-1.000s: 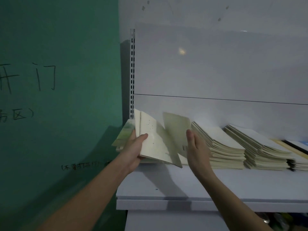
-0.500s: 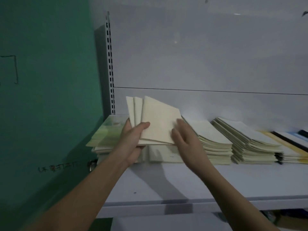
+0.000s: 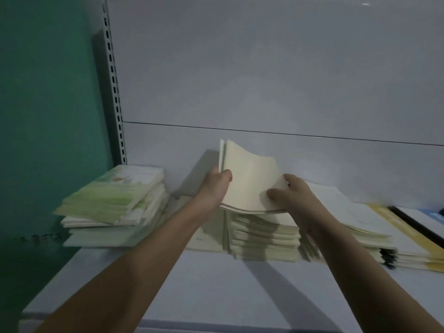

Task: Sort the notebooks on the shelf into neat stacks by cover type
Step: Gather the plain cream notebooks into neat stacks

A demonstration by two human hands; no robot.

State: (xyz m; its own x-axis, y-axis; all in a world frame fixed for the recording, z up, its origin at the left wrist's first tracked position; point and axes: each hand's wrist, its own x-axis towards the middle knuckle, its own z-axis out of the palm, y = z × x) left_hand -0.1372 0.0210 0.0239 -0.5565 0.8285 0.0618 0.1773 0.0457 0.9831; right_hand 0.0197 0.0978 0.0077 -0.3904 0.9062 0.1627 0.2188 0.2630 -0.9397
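Both hands hold a few thin cream notebooks (image 3: 249,179) just above a cream stack (image 3: 264,239) in the middle of the white shelf (image 3: 216,284). My left hand (image 3: 215,186) grips their left edge, thumb on the top cover. My right hand (image 3: 292,195) holds the right edge, thumb on top. The held covers bend upward at the back. A stack with green-patterned covers (image 3: 113,200) lies to the left. Another cream stack (image 3: 348,217) lies to the right, partly hidden by my right arm.
At the far right lie notebooks with yellow (image 3: 394,219) and black (image 3: 415,224) edges. A slotted metal upright (image 3: 115,92) and a green wall (image 3: 48,92) bound the shelf on the left. The white back panel (image 3: 264,68) rises behind the stacks.
The held notebooks have moved right, from beside the green stack to above the middle cream stack, and tilted flatter. My right hand now holds their right edge. The camera has moved closer.
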